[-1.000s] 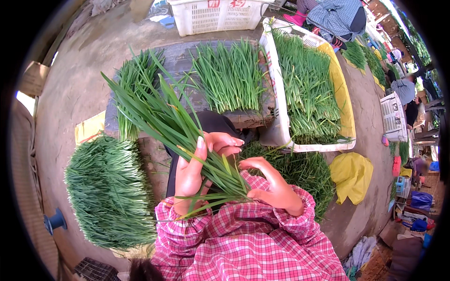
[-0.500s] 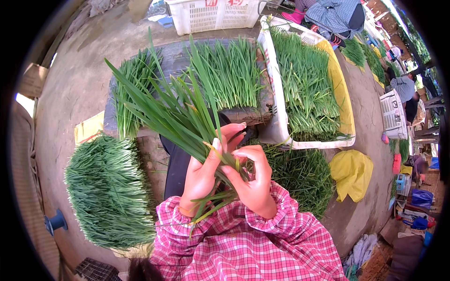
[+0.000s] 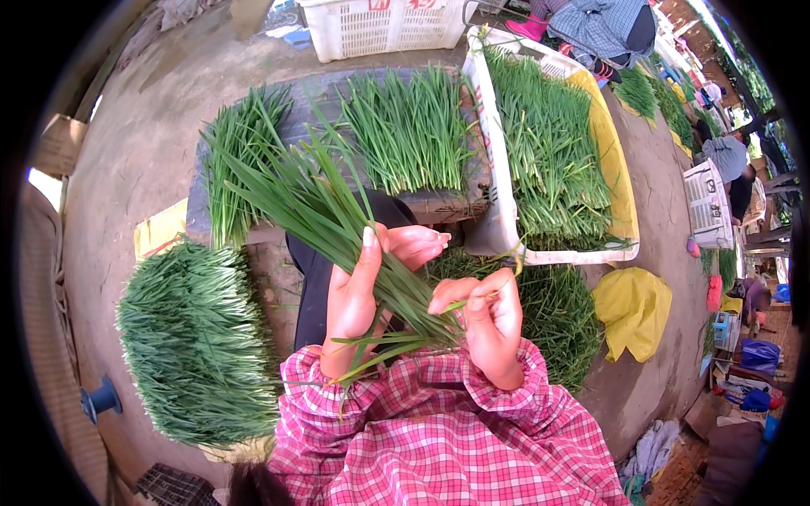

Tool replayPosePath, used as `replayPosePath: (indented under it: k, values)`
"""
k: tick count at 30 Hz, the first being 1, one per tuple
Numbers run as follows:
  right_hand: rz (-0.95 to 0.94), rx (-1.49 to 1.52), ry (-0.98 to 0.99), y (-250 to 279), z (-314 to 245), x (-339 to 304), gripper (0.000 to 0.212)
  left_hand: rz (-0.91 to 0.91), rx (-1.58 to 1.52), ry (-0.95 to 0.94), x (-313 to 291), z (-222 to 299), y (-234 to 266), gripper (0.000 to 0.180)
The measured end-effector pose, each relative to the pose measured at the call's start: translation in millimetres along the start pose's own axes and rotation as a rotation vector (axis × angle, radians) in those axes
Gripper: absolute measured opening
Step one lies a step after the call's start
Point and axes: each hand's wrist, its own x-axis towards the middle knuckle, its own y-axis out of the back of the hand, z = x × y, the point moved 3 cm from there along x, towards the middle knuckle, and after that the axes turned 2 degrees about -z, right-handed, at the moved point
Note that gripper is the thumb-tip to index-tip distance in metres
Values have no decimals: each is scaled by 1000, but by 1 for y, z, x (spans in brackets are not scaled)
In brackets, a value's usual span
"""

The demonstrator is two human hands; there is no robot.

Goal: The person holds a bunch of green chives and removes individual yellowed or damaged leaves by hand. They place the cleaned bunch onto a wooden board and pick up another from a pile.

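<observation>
A bunch of long flat green garlic chives point(image 3: 295, 190) lies across my left hand point(image 3: 356, 291), which is closed around its middle with the thumb on top. The leaf tips fan out to the upper left, and the stem ends slant down toward my right hand point(image 3: 491, 325). My right hand is pinched shut on a thin yellowish leaf point(image 3: 456, 305), just right of the bunch's stem ends. A few loose leaves point(image 3: 384, 341) droop below the bunch over my left wrist.
A low bench point(image 3: 316, 105) bears neat chive piles point(image 3: 409, 131). Right of it stands a white crate point(image 3: 504, 198) filled with chives. A large stack point(image 3: 198, 346) lies at left. Loose chives point(image 3: 561, 325) and a yellow sheet point(image 3: 633, 312) are at right. Another person point(image 3: 603, 29) sits beyond.
My right hand has pulled away from the bunch, down and to the right, with a yellowish leaf in its fingers. The bunch has shifted slightly within my left hand's hold.
</observation>
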Motion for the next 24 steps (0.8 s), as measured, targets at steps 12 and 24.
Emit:
replayPosePath:
  k: [12, 24]
  values:
    - [43, 151, -323, 57, -10, -58, 20, 14, -237, -56, 0, -1, 12, 22]
    - [-262, -956, -47, 10, -31, -30, 49, 242, -70, -322, -8, 25, 16, 22]
